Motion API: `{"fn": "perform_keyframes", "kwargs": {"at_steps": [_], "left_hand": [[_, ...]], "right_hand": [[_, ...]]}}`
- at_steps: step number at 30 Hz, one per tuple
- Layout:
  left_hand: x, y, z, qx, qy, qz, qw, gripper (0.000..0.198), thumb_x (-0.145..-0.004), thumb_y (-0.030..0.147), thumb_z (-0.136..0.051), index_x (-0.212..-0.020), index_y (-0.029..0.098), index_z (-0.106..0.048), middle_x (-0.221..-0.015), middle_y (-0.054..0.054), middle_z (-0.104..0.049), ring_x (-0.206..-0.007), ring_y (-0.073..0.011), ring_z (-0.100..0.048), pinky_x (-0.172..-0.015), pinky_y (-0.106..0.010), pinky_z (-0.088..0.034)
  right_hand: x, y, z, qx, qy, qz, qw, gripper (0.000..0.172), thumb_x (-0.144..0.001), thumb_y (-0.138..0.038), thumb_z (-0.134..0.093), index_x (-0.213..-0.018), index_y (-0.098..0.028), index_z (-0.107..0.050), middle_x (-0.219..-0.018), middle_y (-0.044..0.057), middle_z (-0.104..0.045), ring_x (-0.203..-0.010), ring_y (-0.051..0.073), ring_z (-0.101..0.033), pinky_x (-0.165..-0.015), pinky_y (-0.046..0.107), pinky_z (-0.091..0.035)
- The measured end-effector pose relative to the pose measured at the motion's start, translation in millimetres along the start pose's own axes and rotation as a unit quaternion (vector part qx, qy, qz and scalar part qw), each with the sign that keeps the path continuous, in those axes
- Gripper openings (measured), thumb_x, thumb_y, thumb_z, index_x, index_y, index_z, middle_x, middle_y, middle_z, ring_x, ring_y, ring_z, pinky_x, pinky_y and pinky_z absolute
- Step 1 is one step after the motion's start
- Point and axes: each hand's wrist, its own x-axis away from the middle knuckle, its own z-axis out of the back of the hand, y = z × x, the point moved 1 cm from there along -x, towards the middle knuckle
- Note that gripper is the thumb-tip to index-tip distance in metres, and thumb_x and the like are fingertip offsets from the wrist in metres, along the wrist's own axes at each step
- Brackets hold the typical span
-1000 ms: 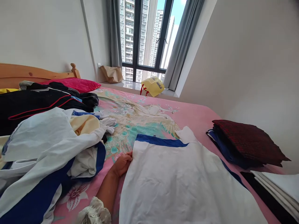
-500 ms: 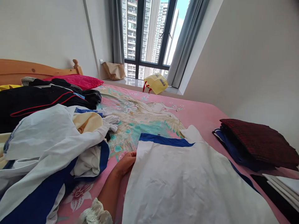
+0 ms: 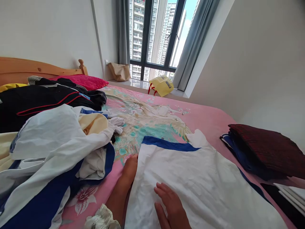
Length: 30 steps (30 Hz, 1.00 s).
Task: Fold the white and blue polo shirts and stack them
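Note:
A white garment with a blue band (image 3: 205, 187) lies spread on the bed in front of me, the band along its far edge. My left hand (image 3: 130, 168) is at the garment's left side, its fingers hidden beneath the edge of the cloth. Over the lower middle of the garment is my right hand (image 3: 172, 206), palm down, thumb and fingers apart, with nothing in it. Whether it presses on the cloth I cannot tell. A scrunched cream cuff (image 3: 102, 219) shows at my left wrist.
Left of me lies a loose heap of white and blue clothes (image 3: 59, 133), with black clothes (image 3: 47, 98) behind it. Folded dark red fabric (image 3: 264, 143) tops a stack at right, near folded white items (image 3: 289, 194). A yellow bag (image 3: 162, 86) and paper bag (image 3: 119, 71) are by the window.
My right hand has come into view over the garment. My left hand has moved slightly, its fingers now further under the cloth's edge. The view has shifted a little.

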Motion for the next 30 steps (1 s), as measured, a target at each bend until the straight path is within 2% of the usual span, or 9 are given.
{"fn": "perform_keyframes", "kwargs": {"at_steps": [7,10,12,15,18,20,23,27,30], "left_hand": [[-0.2,-3.7,-4.0,-0.045,0.004,-0.011,0.999,0.017,-0.079,0.024,-0.053,-0.082,0.018,-0.068,-0.083,-0.007,-0.07,-0.078,-0.0172,-0.059,-0.064,-0.024,-0.036],[-6.0,-7.9,-6.9,-0.056,0.006,-0.009,0.998,0.018,-0.079,0.021,-0.051,-0.083,0.017,-0.068,-0.083,-0.008,-0.07,-0.077,-0.0167,-0.06,-0.064,-0.024,-0.036],[-9.7,-10.1,-8.6,-0.061,0.004,-0.01,0.998,0.018,-0.079,0.02,-0.05,-0.084,0.017,-0.067,-0.082,-0.008,-0.07,-0.077,-0.0168,-0.061,-0.064,-0.024,-0.037],[-11.9,-10.9,-9.9,-0.069,-0.006,-0.022,0.997,0.02,-0.079,0.022,-0.05,-0.087,0.017,-0.067,-0.084,-0.007,-0.07,-0.077,-0.0164,-0.061,-0.064,-0.023,-0.038],[-11.0,-9.0,-9.2,-0.085,-0.012,-0.039,0.996,0.022,-0.079,0.026,-0.049,-0.09,0.017,-0.066,-0.086,-0.007,-0.07,-0.079,-0.0176,-0.061,-0.065,-0.023,-0.038],[-11.6,-7.7,-8.1,-0.105,-0.01,-0.048,0.993,0.023,-0.078,0.027,-0.049,-0.09,0.018,-0.066,-0.085,-0.006,-0.069,-0.081,-0.0185,-0.061,-0.065,-0.023,-0.038],[-16.6,-8.3,-7.9,-0.132,-0.006,-0.051,0.99,0.023,-0.077,0.03,-0.048,-0.087,0.018,-0.066,-0.084,-0.006,-0.069,-0.082,-0.0208,-0.061,-0.065,-0.023,-0.037],[-27.0,-14.9,-12.5,-0.153,0.008,-0.046,0.987,0.026,-0.075,0.032,-0.048,-0.087,0.019,-0.066,-0.084,-0.007,-0.069,-0.081,-0.0228,-0.061,-0.065,-0.025,-0.038],[-33.4,-21.2,-17.6,-0.165,0.033,-0.033,0.985,0.026,-0.074,0.032,-0.049,-0.09,0.022,-0.066,-0.083,-0.004,-0.069,-0.079,-0.0209,-0.061,-0.065,-0.023,-0.038]], "right_hand": [[-118.6,77.1,-18.3,0.052,-0.015,-0.041,0.998,0.035,-0.088,-0.024,-0.041,-0.116,-0.013,-0.059,-0.121,0.014,-0.06,-0.117,0.024,-0.052,-0.101,0.045,-0.042],[-152.5,91.0,-29.2,0.077,-0.001,-0.06,0.995,0.034,-0.086,-0.025,-0.045,-0.114,-0.011,-0.059,-0.12,0.016,-0.059,-0.117,0.027,-0.05,-0.102,0.047,-0.039],[-150.8,81.2,-37.6,0.075,-0.006,-0.028,0.997,0.035,-0.086,-0.026,-0.045,-0.115,-0.011,-0.058,-0.123,0.015,-0.057,-0.121,0.027,-0.046,-0.104,0.047,-0.036],[-118.1,55.5,-46.4,0.06,-0.081,0.06,0.993,0.043,-0.088,-0.03,-0.043,-0.128,-0.015,-0.049,-0.138,0.011,-0.046,-0.132,0.024,-0.034,-0.109,0.046,-0.028],[-83.0,60.1,-38.6,0.086,-0.191,0.017,0.978,0.05,-0.09,-0.038,-0.039,-0.137,-0.019,-0.04,-0.147,0.008,-0.035,-0.137,0.024,-0.025,-0.112,0.049,-0.019],[-69.1,92.1,-16.5,0.138,-0.215,-0.088,0.963,0.052,-0.092,-0.04,-0.035,-0.139,-0.018,-0.038,-0.149,0.008,-0.03,-0.138,0.025,-0.023,-0.112,0.051,-0.015],[-51.4,165.1,43.9,0.216,-0.171,-0.245,0.93,0.054,-0.091,-0.04,-0.035,-0.138,-0.015,-0.039,-0.148,0.01,-0.031,-0.137,0.026,-0.026,-0.111,0.053,-0.015],[-11.8,251.6,140.8,0.235,0.004,-0.286,0.929,0.046,-0.092,-0.035,-0.026,-0.117,-0.014,-0.059,-0.126,0.011,-0.057,-0.121,0.019,-0.048,-0.106,0.034,-0.031],[25.7,296.0,193.8,0.269,0.097,-0.387,0.877,0.036,-0.088,-0.035,-0.038,-0.107,-0.015,-0.062,-0.111,0.013,-0.064,-0.105,0.024,-0.057,-0.093,0.038,-0.042]]}}
